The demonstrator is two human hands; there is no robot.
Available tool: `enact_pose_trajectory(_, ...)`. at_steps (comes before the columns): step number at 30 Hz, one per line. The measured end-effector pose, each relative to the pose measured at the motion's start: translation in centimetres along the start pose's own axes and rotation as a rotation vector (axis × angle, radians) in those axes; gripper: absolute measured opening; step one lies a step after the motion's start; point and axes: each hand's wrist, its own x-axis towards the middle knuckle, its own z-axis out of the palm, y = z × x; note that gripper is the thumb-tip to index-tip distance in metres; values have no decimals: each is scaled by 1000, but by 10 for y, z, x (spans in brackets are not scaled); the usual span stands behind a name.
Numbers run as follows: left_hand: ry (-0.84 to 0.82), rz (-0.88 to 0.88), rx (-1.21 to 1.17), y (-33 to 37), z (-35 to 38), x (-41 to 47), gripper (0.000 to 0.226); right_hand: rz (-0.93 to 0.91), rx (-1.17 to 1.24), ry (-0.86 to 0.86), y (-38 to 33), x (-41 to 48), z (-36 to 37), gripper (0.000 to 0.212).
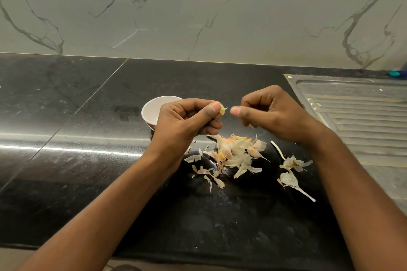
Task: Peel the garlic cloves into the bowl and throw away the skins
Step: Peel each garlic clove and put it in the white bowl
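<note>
Garlic clove (222, 109) in left hand (187, 117) above skins (235, 155)

No legible text, label, brand or number on the bowl (152, 109) or the countertop (88, 182).

The bare left forearm (99, 204) and right forearm (363, 193) reach in from the lower corners. The bare left grip (187, 116) pinches a small pale yellow garlic clove (222, 109) between thumb and forefinger. Just beside it, the bare right grip (268, 112) has its fingers curled and its thumb on the forefinger. Whether it holds anything is unclear.
</note>
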Motion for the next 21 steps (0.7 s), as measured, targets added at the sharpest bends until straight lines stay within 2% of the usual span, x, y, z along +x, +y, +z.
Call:
enact_pose_trajectory(4, -18, -8, 29, 0, -1, 0, 20, -7, -2, 25, -1, 1, 2, 16)
enact_pose_trajectory(8, -31, -8, 54, -1, -1, -1, 20, -23, 23, 38, -1, 1, 3, 21)
enact_pose_trajectory(21, -14, -1, 74, 0, 0, -2, 19, -103, -39, 101, 1, 2, 4, 14)
